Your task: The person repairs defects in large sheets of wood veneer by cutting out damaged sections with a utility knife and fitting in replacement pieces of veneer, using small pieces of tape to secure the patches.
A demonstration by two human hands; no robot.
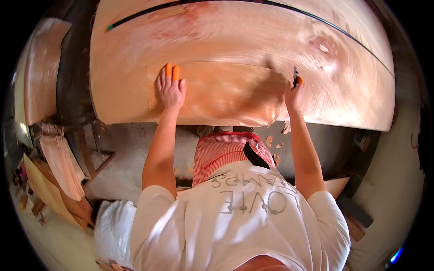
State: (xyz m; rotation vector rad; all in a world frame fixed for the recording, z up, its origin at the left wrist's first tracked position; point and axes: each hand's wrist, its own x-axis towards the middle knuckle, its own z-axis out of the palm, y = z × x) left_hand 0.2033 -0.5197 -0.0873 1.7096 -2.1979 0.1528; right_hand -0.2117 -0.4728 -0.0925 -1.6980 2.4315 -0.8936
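Observation:
My left hand (172, 90) lies flat, fingers stretched, on the left end of a rectangular piece of thin wood veneer (217, 92). Orange finger covers sit on two of its fingers. That piece rests on a much larger wood sheet (122, 81), along its near edge. Beyond the piece's right end, my right hand (294, 95) is closed around a small, slim black tool (295, 77) that points away from me; its exact kind is too small to tell. An orange cover shows on a finger of this hand too. A shadow falls across the piece's right part.
A long, thin black strip (217, 2) curves across the far part of the large sheet. Veneer offcuts (61, 165) and a white sack (115, 230) are at the left. Wood scraps (269, 142) litter the floor below the near edge. More sheets (43, 72) stand at far left.

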